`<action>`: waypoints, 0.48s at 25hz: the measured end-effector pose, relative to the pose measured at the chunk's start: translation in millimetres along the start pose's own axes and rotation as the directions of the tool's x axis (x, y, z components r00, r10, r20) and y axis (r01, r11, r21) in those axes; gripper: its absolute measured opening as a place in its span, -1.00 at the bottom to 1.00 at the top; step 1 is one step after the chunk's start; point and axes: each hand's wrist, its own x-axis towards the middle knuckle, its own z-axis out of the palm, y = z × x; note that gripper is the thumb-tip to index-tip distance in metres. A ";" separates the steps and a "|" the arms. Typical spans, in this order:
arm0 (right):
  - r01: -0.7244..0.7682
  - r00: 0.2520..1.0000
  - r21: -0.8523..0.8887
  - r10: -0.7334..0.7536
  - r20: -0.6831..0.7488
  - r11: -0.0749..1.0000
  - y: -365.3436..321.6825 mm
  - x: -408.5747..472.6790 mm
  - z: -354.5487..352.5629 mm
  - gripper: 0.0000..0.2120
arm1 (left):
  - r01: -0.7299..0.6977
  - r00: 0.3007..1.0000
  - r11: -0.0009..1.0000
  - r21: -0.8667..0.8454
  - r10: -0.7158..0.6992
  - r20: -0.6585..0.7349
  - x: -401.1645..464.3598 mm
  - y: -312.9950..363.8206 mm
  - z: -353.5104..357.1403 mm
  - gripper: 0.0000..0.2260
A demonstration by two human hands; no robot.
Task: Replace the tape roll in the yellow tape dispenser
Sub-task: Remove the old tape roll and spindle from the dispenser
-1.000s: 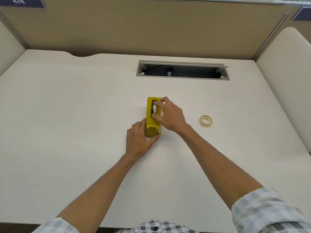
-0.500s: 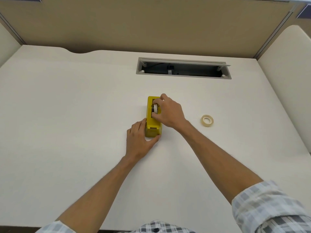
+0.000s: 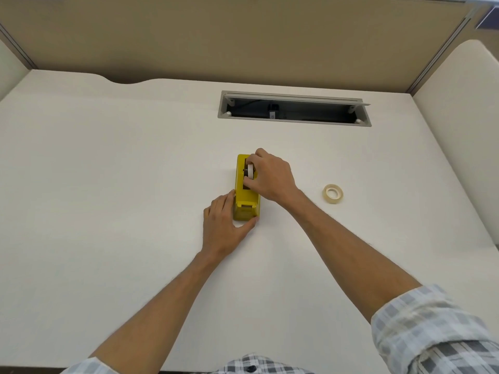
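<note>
Near the middle of the desk point(image 3: 108, 157), the yellow tape dispenser point(image 3: 246, 197) is steadied by the left hand point(image 3: 224, 228). The white roll point(image 3: 250, 171) inside is pinched by the right hand point(image 3: 270, 176). The spare roll point(image 3: 333, 194) lies unused toward the right edge; the exchange seems unfinished.

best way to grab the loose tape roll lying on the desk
The loose tape roll lies flat on the desk, hole up, nothing near it. Come from above and pinch across its outer rim, or hook one finger into the hole with the thumb outside.
</note>
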 end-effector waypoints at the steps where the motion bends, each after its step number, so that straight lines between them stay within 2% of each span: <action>1: 0.000 1.000 0.009 0.000 -0.005 1.000 0.9 -0.5 0.3 -0.60 | 0.001 1.000 1.000 0.003 -0.001 0.000 0.1 0.1 0.0 -0.29; 12: -0.002 0.999 0.083 0.007 -0.054 0.997 1.9 -6.2 3.8 -0.62 | 0.001 1.000 1.000 0.005 -0.001 0.005 0.2 0.1 -0.2 -0.31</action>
